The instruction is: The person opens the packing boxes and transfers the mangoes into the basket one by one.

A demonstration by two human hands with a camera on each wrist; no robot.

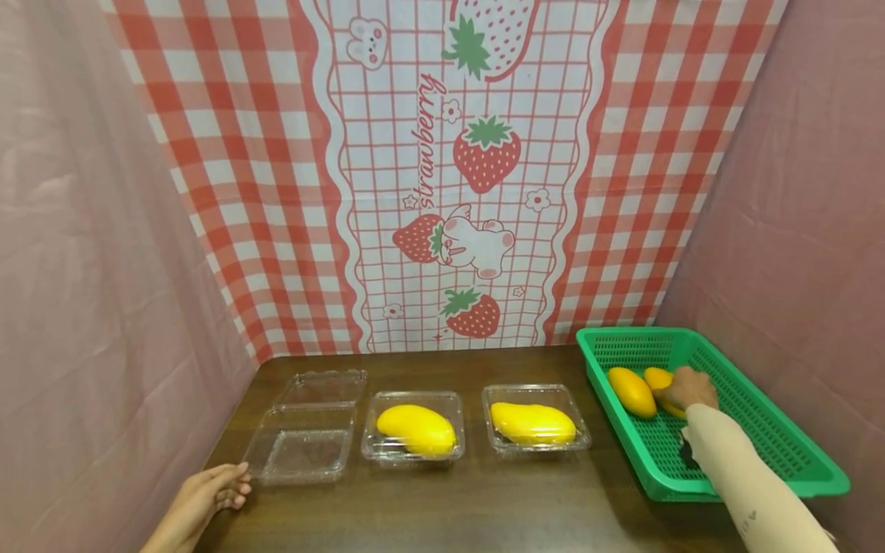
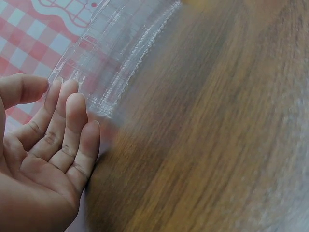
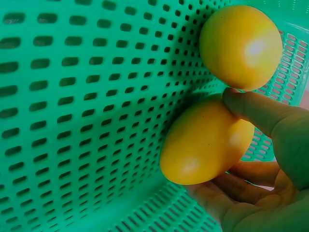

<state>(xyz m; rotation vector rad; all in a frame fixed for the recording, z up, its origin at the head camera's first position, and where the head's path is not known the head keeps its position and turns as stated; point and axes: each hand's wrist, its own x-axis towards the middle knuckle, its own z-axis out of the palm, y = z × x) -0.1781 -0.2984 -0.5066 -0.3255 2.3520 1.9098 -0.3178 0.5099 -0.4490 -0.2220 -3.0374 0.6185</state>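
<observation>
The left hand (image 1: 207,495) is resting palm up on the tabletop (image 1: 442,507), fingers (image 2: 67,125) relaxed and nearly straight, holding nothing, their tips just beside the front corner of the empty clear container (image 1: 304,438), whose lid is lying open. To its right, two closed clear containers (image 1: 413,427) are each holding a yellow mango. The right arm is reaching into the green basket (image 1: 760,430), where the right hand (image 1: 686,388) is curling thumb and fingers around a mango (image 3: 205,142); a second mango (image 3: 240,46) is lying just beside it.
</observation>
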